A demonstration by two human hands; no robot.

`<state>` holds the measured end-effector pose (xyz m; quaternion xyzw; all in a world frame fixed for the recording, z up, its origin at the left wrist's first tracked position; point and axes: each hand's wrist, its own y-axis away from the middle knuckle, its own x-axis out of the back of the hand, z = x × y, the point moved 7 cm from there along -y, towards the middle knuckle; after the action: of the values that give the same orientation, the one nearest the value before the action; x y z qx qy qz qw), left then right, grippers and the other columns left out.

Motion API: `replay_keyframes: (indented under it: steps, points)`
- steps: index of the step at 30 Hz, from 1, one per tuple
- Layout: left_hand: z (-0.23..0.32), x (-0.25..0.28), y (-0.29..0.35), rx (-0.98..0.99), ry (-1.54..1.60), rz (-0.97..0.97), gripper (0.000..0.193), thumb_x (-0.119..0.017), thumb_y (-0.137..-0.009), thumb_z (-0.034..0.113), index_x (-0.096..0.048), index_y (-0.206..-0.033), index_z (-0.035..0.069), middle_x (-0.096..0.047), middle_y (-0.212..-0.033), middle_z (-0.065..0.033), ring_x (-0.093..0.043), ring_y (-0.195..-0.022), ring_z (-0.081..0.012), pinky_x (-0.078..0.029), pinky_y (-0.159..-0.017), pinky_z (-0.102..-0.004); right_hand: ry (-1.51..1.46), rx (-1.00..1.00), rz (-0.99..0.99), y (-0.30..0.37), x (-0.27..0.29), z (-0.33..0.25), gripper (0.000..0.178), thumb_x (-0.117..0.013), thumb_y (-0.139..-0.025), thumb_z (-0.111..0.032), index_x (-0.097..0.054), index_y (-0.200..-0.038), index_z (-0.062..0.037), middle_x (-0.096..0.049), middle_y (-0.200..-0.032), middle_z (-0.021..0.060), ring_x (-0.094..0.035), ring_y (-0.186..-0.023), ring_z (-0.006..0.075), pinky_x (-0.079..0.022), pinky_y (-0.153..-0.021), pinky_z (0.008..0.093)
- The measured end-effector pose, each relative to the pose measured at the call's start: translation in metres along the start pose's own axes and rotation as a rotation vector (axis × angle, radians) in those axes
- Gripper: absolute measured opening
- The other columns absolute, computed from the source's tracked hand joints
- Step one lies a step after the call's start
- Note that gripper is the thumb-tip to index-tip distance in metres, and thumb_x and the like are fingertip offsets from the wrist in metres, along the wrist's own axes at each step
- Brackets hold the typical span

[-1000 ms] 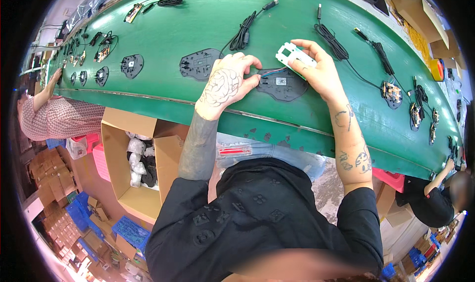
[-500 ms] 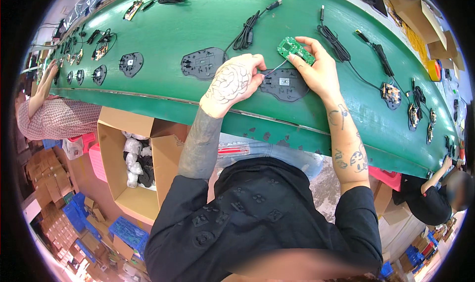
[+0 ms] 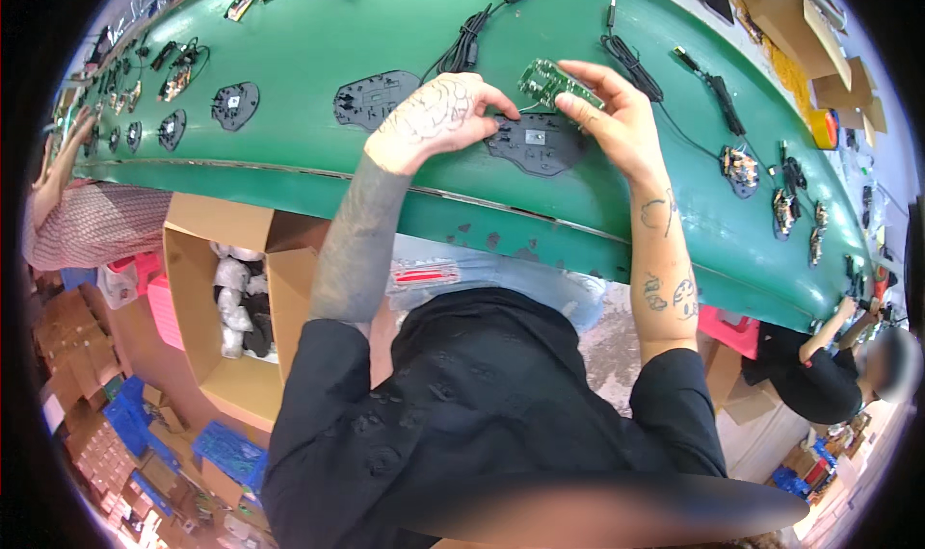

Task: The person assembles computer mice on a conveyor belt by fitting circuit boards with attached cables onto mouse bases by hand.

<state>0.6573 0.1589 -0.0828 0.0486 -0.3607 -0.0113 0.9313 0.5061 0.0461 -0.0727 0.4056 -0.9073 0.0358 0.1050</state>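
Observation:
My right hand (image 3: 617, 116) grips a green circuit board (image 3: 546, 83) by its right end, thumb on top, and holds it tilted above a black plastic mouse-base-shaped plate (image 3: 540, 149). At that plate's left end, my left hand (image 3: 443, 116) is bent, its index finger and thumb around the thin cable where it enters the plate. The fingertips partly hide the cable there. The coiled part of the black cable (image 3: 462, 48) lies beyond my left hand, its plug pointing away. A second black plate (image 3: 371, 99) lies to the left, partly behind my left hand.
Along the green bench (image 3: 289, 77) stand more black plates (image 3: 235, 106) on the left, and plates with boards and coiled cables (image 3: 740, 169) on the right. An open carton (image 3: 231, 395) stands below the front edge. Other people work at both ends.
The board has tipped more steeply over the plate. My left index finger has stretched out toward the board, while the hand stays at the plate's left end. The whole view has shifted slightly.

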Motion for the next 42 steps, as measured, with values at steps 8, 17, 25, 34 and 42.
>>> replay_keyframes:
  steps: [8,17,25,34,42]
  points:
    - [-0.007,0.002,-0.009,0.028,-0.032,-0.235,0.035,-0.072,-0.082,0.014,-0.074,-0.117,0.019,-0.063,-0.084,-0.0089,-0.062,-0.079,-0.0245,-0.050,-0.071,-0.0359,0.312,0.223,-0.250,0.025,-0.020,-0.038,0.030,-0.069,-0.088,-0.008,-0.069,-0.117,-0.0100,-0.073,-0.109,0.0100,-0.069,-0.101,0.0228,-0.055,-0.088,0.0346]
    - [-0.006,-0.003,-0.010,-0.011,0.014,-0.183,0.037,-0.073,-0.080,0.011,-0.073,-0.117,0.016,-0.062,-0.080,-0.0071,-0.061,-0.074,-0.0234,-0.050,-0.069,-0.0358,0.810,0.540,-0.215,0.050,-0.043,-0.041,0.029,-0.070,-0.081,-0.005,-0.073,-0.107,-0.0147,-0.071,-0.117,0.0010,-0.064,-0.114,0.0211,-0.053,-0.097,0.0342]
    - [0.010,0.002,0.028,-0.313,-0.151,0.297,0.037,-0.071,-0.082,0.010,-0.067,-0.118,0.011,-0.060,-0.090,-0.0085,-0.062,-0.083,-0.0262,-0.051,-0.074,-0.0372,0.750,0.537,-0.233,0.052,-0.045,-0.033,0.029,-0.066,-0.081,-0.002,-0.073,-0.108,-0.0124,-0.070,-0.117,0.0049,-0.063,-0.116,0.0232,-0.051,-0.100,0.0365]
    - [0.035,-0.010,0.050,-0.150,-0.479,0.241,0.046,-0.069,-0.085,0.020,-0.061,-0.128,0.008,-0.057,-0.112,-0.0044,-0.056,-0.101,-0.0224,-0.047,-0.084,-0.0358,0.951,0.500,-0.218,0.055,-0.035,-0.038,0.035,-0.069,-0.078,-0.005,-0.074,-0.109,-0.0204,-0.062,-0.131,0.0060,-0.058,-0.122,0.0261,-0.047,-0.099,0.0401]
    - [0.037,-0.018,0.047,-0.091,-0.526,0.236,0.052,-0.069,-0.087,0.035,-0.061,-0.129,0.006,-0.057,-0.112,-0.0053,-0.056,-0.102,-0.0230,-0.047,-0.085,-0.0352,1.038,0.556,-0.240,0.062,-0.035,-0.021,0.050,-0.065,-0.076,-0.003,-0.071,-0.120,-0.0267,-0.063,-0.132,0.0031,-0.058,-0.120,0.0241,-0.048,-0.096,0.0395]
